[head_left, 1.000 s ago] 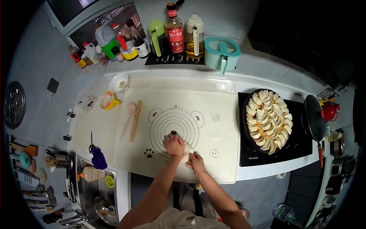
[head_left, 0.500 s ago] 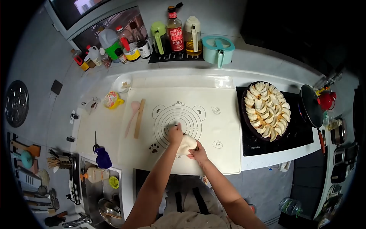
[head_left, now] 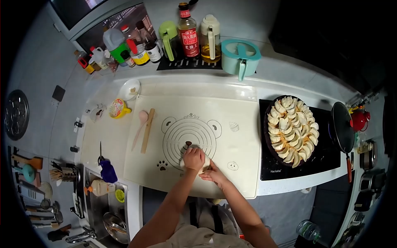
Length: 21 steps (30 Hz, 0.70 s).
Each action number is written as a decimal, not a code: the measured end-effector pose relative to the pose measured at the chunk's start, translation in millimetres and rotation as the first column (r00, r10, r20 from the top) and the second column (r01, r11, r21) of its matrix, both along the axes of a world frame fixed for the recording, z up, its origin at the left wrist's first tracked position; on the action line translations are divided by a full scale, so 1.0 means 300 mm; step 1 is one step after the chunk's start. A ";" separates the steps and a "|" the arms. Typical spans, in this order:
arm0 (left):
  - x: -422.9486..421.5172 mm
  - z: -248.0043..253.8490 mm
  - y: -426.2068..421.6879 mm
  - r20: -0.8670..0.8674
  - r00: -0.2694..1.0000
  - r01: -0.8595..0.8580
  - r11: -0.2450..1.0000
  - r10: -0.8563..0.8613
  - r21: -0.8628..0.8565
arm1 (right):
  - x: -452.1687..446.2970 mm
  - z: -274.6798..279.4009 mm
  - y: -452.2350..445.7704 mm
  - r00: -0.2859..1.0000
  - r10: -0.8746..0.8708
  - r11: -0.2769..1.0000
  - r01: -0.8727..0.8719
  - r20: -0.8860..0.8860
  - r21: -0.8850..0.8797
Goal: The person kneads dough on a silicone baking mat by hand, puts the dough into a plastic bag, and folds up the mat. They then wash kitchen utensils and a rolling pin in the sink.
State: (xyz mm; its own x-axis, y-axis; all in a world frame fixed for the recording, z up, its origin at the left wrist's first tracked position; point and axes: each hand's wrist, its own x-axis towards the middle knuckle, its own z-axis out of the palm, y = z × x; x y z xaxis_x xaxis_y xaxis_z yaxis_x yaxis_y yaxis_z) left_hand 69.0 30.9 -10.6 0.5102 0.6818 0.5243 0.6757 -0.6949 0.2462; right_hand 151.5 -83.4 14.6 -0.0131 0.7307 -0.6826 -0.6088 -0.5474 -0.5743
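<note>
A lump of pale dough [head_left: 205, 165] lies near the front of a cream kneading mat [head_left: 235, 144] printed with a bear face and rings. My left hand [head_left: 194, 159] is closed on top of it, knuckles forward, and covers most of the lump. At its right edge, my right hand [head_left: 214, 175] grips the dough between thumb and fingers. To the left on the mat lie a wooden rolling pin [head_left: 147, 131] and a pink spoon [head_left: 139, 130].
On the right, a dark round tray [head_left: 268, 142] of dumplings stands on a black cooktop [head_left: 281, 173], beside a frying pan [head_left: 343, 128]. Bottles and a teal container [head_left: 241, 58] line the back. At left are a yellow cup [head_left: 119, 108], purple-handled scissors [head_left: 107, 170] and a sink [head_left: 97, 206].
My left hand has come down from above the dough onto it, covering much of it. My right hand still holds the edge. The whole view has shifted slightly.
</note>
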 end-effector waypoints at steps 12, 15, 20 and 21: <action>0.045 -0.070 0.130 -0.199 0.976 -0.015 0.890 -0.085 -0.456 | -0.011 -0.131 0.088 0.931 -0.270 0.962 0.252 0.244 0.102; 0.037 0.041 0.104 -0.110 0.994 -0.071 0.691 -0.013 -0.720 | -0.045 -0.067 0.036 0.890 -0.291 0.950 0.226 0.352 0.215; -0.033 0.091 -0.101 -0.203 0.979 -0.061 0.937 -0.012 -0.345 | -0.091 -0.116 -0.055 0.862 -0.234 0.941 0.085 0.449 0.329; -0.048 0.081 -0.141 -0.216 0.976 0.006 0.988 -0.040 -0.157 | -0.101 -0.139 -0.075 0.915 -0.265 0.918 0.143 0.305 0.371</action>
State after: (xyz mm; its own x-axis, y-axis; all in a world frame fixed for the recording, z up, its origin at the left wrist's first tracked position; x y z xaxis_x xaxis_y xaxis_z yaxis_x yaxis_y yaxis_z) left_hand 54.7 -11.6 13.7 0.6169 0.7326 0.2877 0.7091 -0.6759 0.2007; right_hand 121.2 -105.9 -27.1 0.3506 0.8757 -0.3320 -0.4177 -0.1711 -0.8923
